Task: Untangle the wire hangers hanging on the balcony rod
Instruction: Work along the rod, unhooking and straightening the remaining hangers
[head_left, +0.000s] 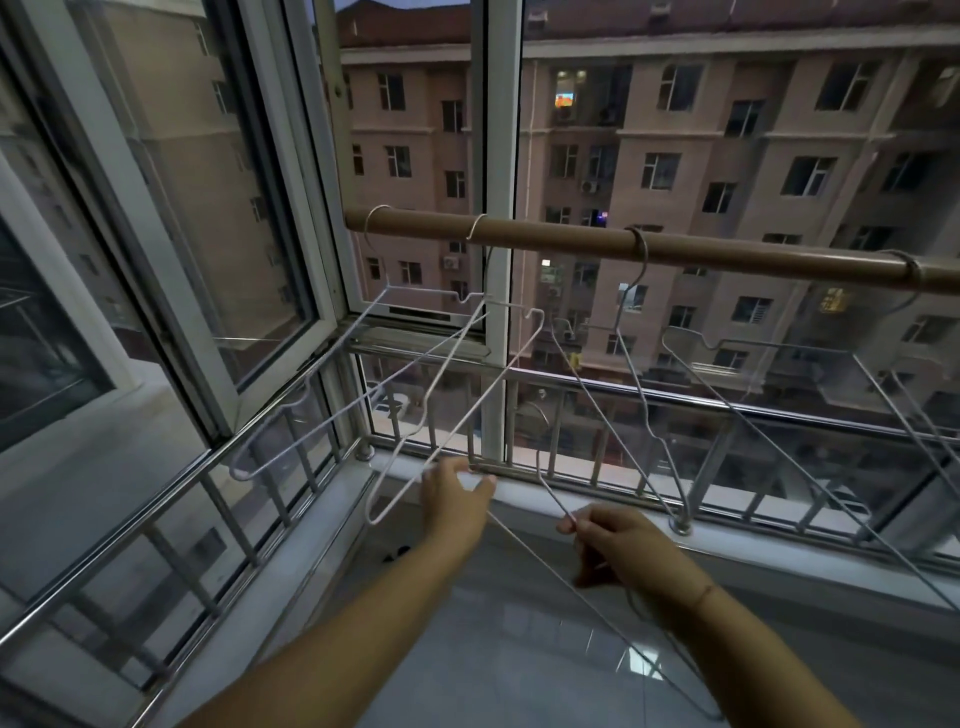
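Brown rod (571, 243) runs across the balcony window with the wire hangers hooked along it: two white hangers (452, 364) at the left end, swung out and crossing each other, and grey hangers (617, 423) spaced further right. One more grey hanger (545, 566) looks free of the rod, its long wire slanting down between the arms, though its hook is hard to make out against the railing (675, 405). The step in hand appears to be parting this hanger from the white pair. The right grip (613, 545) pinches a bent corner of the grey wire between fingertips and thumb. The left grip (457, 493) is spread wide, fingers and thumb apart, touching the low wire of the nearer white hanger without closing on it. Next, I judge, the left needs to steady that white wire while the right draws the grey one clear, turning it so no corner snags.
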